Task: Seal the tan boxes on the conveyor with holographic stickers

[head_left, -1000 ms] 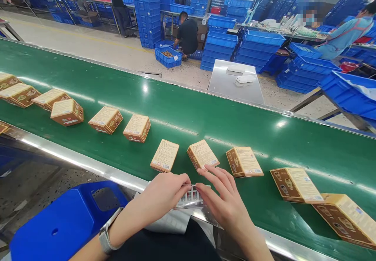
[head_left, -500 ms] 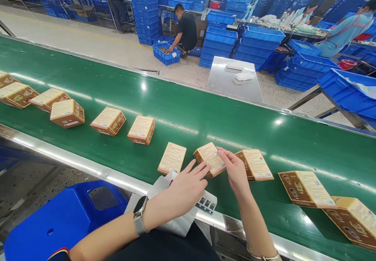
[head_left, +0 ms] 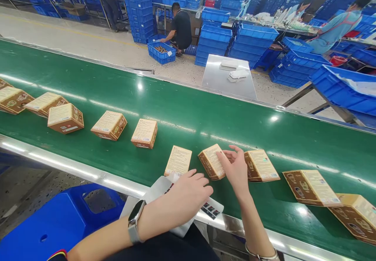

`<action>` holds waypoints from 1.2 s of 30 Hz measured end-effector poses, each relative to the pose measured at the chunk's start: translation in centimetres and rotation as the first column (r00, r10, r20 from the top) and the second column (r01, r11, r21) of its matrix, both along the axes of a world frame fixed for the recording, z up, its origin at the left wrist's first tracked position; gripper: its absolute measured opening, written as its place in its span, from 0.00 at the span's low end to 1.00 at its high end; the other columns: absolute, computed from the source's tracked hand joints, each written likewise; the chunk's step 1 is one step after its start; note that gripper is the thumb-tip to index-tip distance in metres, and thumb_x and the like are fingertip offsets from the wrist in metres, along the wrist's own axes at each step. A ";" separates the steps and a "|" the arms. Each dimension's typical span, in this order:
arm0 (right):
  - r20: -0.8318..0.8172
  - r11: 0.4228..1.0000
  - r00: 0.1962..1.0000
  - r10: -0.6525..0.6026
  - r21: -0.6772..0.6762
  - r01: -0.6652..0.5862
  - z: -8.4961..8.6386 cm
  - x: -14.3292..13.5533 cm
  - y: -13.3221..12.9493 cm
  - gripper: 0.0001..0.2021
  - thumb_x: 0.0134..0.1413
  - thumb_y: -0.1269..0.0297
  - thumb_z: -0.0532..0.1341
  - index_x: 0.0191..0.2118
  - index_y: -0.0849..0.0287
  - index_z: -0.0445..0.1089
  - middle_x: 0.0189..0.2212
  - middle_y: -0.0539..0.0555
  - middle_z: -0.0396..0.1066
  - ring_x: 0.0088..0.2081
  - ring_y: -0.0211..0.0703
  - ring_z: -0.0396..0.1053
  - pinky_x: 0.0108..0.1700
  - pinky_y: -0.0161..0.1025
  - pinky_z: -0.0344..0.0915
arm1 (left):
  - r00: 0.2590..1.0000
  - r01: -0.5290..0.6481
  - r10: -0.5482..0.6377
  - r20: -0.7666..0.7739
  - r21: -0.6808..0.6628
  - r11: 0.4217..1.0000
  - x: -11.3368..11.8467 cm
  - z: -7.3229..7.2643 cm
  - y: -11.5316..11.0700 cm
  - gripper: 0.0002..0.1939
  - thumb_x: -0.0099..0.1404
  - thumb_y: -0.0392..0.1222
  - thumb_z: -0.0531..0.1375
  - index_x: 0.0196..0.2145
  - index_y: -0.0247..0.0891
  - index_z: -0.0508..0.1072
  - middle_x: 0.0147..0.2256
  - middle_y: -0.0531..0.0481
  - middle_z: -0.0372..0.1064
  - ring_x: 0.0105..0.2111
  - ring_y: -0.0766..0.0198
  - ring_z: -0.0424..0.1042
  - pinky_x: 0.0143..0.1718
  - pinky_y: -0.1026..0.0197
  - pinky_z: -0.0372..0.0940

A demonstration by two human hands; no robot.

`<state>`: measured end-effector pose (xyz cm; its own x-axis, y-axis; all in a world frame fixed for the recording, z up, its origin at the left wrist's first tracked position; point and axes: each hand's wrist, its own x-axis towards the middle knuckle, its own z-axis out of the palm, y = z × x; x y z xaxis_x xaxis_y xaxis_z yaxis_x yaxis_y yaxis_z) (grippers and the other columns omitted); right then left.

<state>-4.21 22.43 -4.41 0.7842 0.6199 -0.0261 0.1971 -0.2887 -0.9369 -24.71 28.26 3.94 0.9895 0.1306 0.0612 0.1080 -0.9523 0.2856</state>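
Just ahead of the left hand, on the green belt [head_left: 164, 96], a left box [head_left: 177, 160]. Then the left hand [head_left: 188, 193], palm down, fingers loosely bent over a sticker sheet [head_left: 212, 210]; impossible to tell whether gripping it. Ahead, between both hands, the middle box [head_left: 212, 162], long axis slanting from near right to far left. At its right side, nearer, the right hand [head_left: 236, 171], half open, thumb over the top, nothing visibly held.

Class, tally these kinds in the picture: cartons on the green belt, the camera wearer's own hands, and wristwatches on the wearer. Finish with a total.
Cartons on the green belt, partly visible ones included: 11
Wearer's hands, left hand and right hand: 2
Wristwatch: 1
Total: 14
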 end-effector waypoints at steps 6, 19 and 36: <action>0.135 0.994 0.990 -0.033 -0.095 0.046 1.5 1.2 -0.3 0.25 0.57 0.46 0.58 0.51 0.61 0.66 0.34 0.58 0.76 0.38 0.54 0.73 0.43 0.51 0.66 | 0.983 -0.167 0.139 -0.118 -0.276 0.947 -3.2 3.6 1.1 0.11 0.74 0.45 0.52 0.35 0.44 0.71 0.32 0.58 0.74 0.33 0.64 0.73 0.35 0.63 0.59; 0.641 0.648 0.464 0.611 -0.069 -0.758 8.6 -8.9 -3.4 0.06 0.65 0.71 0.59 0.46 0.56 0.69 0.44 0.55 0.75 0.48 0.49 0.70 0.50 0.48 0.65 | 0.874 -0.486 0.379 -0.304 -0.575 0.658 -6.6 4.9 1.7 0.12 0.71 0.45 0.55 0.34 0.40 0.76 0.31 0.55 0.75 0.30 0.66 0.70 0.32 0.66 0.56; 0.886 0.768 0.321 0.334 -0.059 -0.637 7.0 -10.0 -5.4 0.13 0.61 0.80 0.60 0.49 0.62 0.72 0.45 0.60 0.78 0.50 0.52 0.73 0.53 0.52 0.64 | 0.884 -0.466 0.342 -0.320 -0.530 0.708 -5.9 5.1 1.7 0.12 0.69 0.39 0.52 0.31 0.40 0.73 0.27 0.56 0.71 0.26 0.67 0.65 0.28 0.66 0.54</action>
